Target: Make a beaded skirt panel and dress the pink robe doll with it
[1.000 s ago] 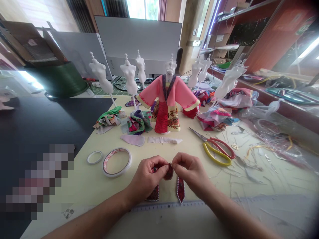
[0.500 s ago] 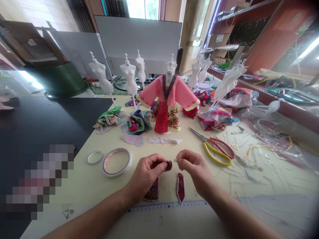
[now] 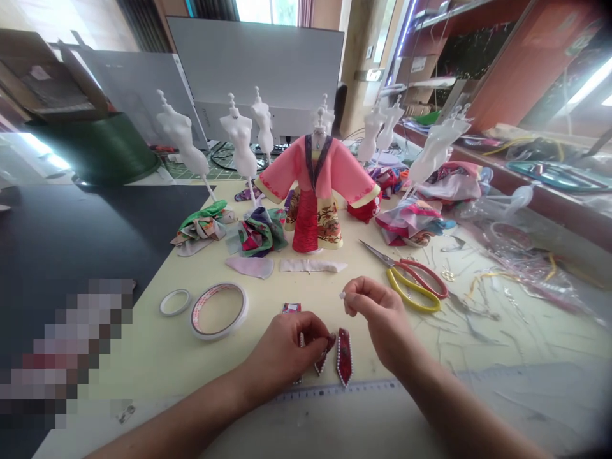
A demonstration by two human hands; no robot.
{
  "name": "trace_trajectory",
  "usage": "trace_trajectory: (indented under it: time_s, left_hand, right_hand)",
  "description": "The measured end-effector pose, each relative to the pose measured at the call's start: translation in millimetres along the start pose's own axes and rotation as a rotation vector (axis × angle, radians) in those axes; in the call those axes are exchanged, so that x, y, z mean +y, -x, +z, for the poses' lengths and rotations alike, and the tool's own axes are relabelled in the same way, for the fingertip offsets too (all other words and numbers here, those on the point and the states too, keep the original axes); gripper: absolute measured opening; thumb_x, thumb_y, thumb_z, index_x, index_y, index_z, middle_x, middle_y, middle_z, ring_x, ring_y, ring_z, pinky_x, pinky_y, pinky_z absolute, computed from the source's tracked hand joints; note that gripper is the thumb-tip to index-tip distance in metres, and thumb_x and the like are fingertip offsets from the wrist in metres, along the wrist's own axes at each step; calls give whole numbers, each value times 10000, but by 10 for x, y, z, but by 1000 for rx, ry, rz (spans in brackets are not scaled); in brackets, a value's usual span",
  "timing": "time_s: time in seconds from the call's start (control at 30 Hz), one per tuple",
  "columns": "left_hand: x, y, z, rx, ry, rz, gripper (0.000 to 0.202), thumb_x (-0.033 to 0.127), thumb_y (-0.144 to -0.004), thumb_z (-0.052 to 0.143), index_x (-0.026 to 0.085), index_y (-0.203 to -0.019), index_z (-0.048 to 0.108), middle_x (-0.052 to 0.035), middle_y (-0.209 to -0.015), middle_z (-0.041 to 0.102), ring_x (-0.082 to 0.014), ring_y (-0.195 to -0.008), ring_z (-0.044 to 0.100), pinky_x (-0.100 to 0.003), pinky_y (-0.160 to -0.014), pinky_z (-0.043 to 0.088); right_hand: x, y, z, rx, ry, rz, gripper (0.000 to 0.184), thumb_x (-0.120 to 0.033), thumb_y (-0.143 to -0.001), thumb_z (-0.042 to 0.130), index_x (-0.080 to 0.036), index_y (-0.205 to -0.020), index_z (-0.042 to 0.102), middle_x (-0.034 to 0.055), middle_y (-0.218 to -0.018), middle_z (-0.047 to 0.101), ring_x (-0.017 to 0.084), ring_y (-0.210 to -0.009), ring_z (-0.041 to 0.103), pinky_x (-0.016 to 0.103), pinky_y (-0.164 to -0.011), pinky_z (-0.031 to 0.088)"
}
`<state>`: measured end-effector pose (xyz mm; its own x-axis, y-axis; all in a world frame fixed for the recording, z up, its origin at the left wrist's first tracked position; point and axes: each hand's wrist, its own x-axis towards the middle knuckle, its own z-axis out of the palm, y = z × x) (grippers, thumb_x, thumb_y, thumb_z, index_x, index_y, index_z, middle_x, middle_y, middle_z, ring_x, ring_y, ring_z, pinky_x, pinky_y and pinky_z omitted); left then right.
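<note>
My left hand (image 3: 289, 349) is closed, thumb and fingers pinching a small dark red pearl-edged strip (image 3: 322, 363) with a pointed end, low over the table. Just right of it lies a similar red pointed strip (image 3: 344, 358), edged with white pearls. A wider patterned fabric piece (image 3: 291, 307) shows partly from beneath my left hand; the rest is covered. My right hand (image 3: 375, 308) is raised to the right, with its fingertips pinching a tiny white scrap (image 3: 342, 295). What that scrap is made of I cannot make out.
A clear ruler (image 3: 363, 390) lies along the front. Scissors (image 3: 414, 287) rest on the right; two tape rolls, one large (image 3: 218, 311) and one small (image 3: 174, 303), on the left. Behind stands a pink miniature robe (image 3: 318, 185) among several white dress forms (image 3: 238, 137).
My left hand has lowered toward the table with the red strip, beside the other strip. My right hand has moved slightly away from it, still pinching the white scrap. The view has shifted slightly.
</note>
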<state>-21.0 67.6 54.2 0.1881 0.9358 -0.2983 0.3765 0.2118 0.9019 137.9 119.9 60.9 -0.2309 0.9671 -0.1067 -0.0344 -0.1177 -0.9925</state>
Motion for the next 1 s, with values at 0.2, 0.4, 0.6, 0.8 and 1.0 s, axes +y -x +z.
trace_trajectory:
  time_s: [0.2,0.4,0.6,0.8,1.0]
  left_hand:
    - [-98,-78,-3,220,-360,183,141,119,-743,512,199,-673,604,13,-696,625,-143,-689,539,-279,-677,423]
    - [-110,-125,-80,258,-640,277,205,132,-783,506,190,-931,635,-37,-829,632,-210,-830,530,-348,-769,425]
    - [-50,-174,-381,270,-653,204,285,204,-809,497,187,-1072,607,-43,-937,645,-218,-896,568,-338,-823,430]
    - [-26,-175,-618,234,-713,82,238,214,-833,463,181,-970,654,-49,-968,677,-195,-784,607,-294,-708,421]
    - [-62,-155,-625,176,-761,143,187,179,-828,466,193,-875,646,-34,-892,646,-185,-805,594,-275,-688,401]
  right_hand:
    - [6,16,0,-29,-16,-8,88,-223,-700,592,-185,-628,559,-44,-583,483,91,-592,389,242,-558,305]
    - [9,18,8,-45,27,-20,85,-223,-713,581,-182,-642,559,-42,-578,469,88,-573,384,228,-524,309]
    - [-40,137,31,-356,188,-13,101,-141,-746,493,-189,-671,542,-36,-601,495,89,-546,430,218,-502,338]
    - [1,379,151,-1032,433,-326,146,-49,-694,515,-191,-664,498,-40,-691,508,84,-656,478,199,-638,399]
    - [316,430,237,-1328,592,-642,362,-126,-801,530,-226,-650,217,-56,-653,360,86,-610,366,210,-524,307]
